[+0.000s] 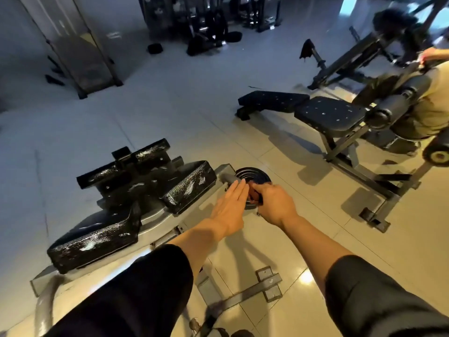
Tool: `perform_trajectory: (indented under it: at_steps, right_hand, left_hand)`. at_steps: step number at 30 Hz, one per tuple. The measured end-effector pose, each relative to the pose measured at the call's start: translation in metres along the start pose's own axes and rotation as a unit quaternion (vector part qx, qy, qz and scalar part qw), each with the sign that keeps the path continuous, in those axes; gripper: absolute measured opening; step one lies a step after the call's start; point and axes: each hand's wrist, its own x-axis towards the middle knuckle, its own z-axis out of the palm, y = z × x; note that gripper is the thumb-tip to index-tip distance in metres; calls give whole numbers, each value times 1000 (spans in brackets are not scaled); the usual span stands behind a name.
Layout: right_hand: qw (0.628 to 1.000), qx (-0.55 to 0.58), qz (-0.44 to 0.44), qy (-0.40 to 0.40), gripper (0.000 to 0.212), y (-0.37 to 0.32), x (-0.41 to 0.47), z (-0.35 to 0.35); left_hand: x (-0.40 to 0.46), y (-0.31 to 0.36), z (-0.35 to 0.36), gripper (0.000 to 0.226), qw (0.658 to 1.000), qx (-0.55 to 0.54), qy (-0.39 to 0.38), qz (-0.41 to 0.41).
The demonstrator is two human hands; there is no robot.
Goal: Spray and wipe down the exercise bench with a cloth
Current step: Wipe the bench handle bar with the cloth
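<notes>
A grey-framed exercise machine with worn black pads [187, 188] stands in front of me, its near pad [92, 242] glistening. A black weight plate [252, 177] sits on a grey peg at the machine's right side. My left hand [230, 207] is flat with straight fingers, fingertips beside the plate. Right next to it, my right hand [272, 205] grips a small dark reddish object [255, 197], too small to identify. No spray bottle shows.
A black adjustable bench [330, 115] stands to the right, and a person [430, 103] crouches behind it. A dark cloth [307, 49] hangs on a machine further back. More gym machines stand at the far end. Pale tiled floor [279, 142] lies between.
</notes>
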Motion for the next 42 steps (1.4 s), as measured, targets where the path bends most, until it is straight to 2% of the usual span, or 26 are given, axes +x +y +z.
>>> perform_trajectory:
  at_steps: [4, 6, 11, 17, 19, 23, 25, 27, 30, 32, 35, 38, 42]
  right_hand:
    - [994, 13, 105, -24, 30, 18, -28, -2]
    - [990, 36, 136, -11, 28, 10, -24, -1]
    - [993, 32, 105, 32, 37, -26, 2, 14]
    - [993, -32, 116, -8, 71, -13, -31, 11]
    - [989, -32, 144, -14, 64, 0, -51, 11]
    - [979, 7, 203, -18, 37, 5, -61, 4]
    - [982, 35, 185, -12, 33, -5, -45, 0]
    - [990, 75, 117, 13, 35, -19, -27, 2]
    - [996, 79, 47, 20, 51, -29, -19, 4]
    - [997, 59, 57, 2, 63, -20, -30, 1]
    - [993, 33, 113, -14, 59, 9, -57, 8]
    - [983, 11, 179, -34, 60, 29, -79, 16]
    - [983, 55, 171, -23, 48, 27, -69, 15]
  left_hand:
    - [5, -1, 0, 85, 997, 70, 20, 30]
    - [6, -2, -1, 82, 995, 92, 21, 37]
    - [9, -9, -5, 82, 992, 106, 17, 60]
    - [10, -7, -6, 83, 990, 129, 3, 53]
    - [10, -2, -6, 83, 989, 141, -1, 44]
    - [6, 10, -4, 79, 989, 144, 12, 19]
    - [5, 14, -3, 77, 989, 150, 14, 14]
    - [4, 14, -3, 78, 989, 145, 13, 9]
    - [1, 15, -3, 81, 989, 145, 3, -6]
    - [1, 17, -6, 83, 985, 169, -10, -5]
    - [1, 23, -10, 79, 979, 201, -15, -13]
    - [-4, 34, -2, 78, 969, 244, 14, 30]
    - [-10, 64, 28, 78, 959, 246, -11, 141]
